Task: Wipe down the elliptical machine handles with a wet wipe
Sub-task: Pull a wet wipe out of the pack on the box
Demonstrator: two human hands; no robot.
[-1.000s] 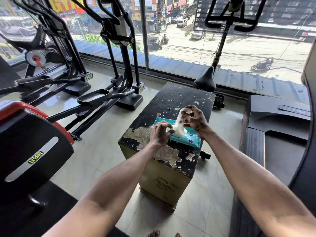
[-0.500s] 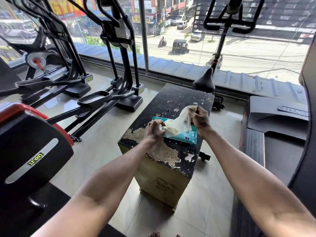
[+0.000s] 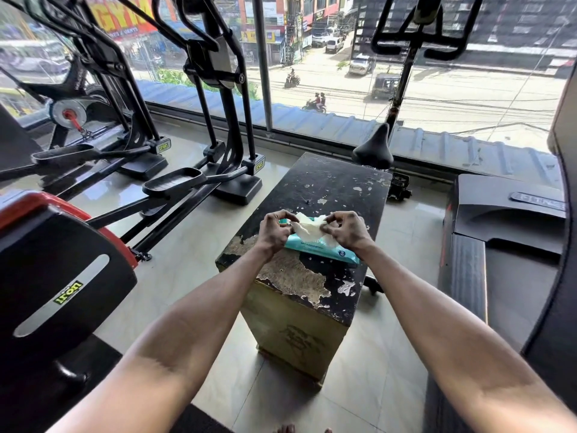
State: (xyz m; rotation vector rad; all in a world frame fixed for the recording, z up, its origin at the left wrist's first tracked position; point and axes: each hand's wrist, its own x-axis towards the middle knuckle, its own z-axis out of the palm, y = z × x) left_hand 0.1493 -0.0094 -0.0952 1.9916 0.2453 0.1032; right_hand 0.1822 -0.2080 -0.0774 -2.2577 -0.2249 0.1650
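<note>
While your two forearms reach out over the box [image 3: 331, 185], both sets of fingers meet above its near half.

Far left of your fingers, low at the frame edge: a black and red machine cover [image 3: 59, 260].

Left of your fingers and beyond them: the elliptical machine [image 3: 224, 70], upright by the window and well apart from both hands. Its pedal [image 3: 175, 182] points toward you.

Left hand [image 3: 274, 231]: fingers curled, with thumb and fingertips pinching the left edge of the wipe [image 3: 307, 228].

Between your fingers: the white, crumpled wipe, spanning from one pinch to the other and raised just above the pack [image 3: 321, 250].

Under your fingers: the teal pack, lying flat on the box's chipped black top. Its right end shows past your right wrist. You cannot tell whether the wipe's lower fold touches the pack.

Right hand [image 3: 346, 229]: fingers curled, with thumb and fingertips pinching the right edge of the wipe.

Beyond your right fingers: a black bike saddle [image 3: 373, 148] past the far end of the box.

Far right of your fingers: a treadmill [image 3: 505, 220] on the floor.
</note>
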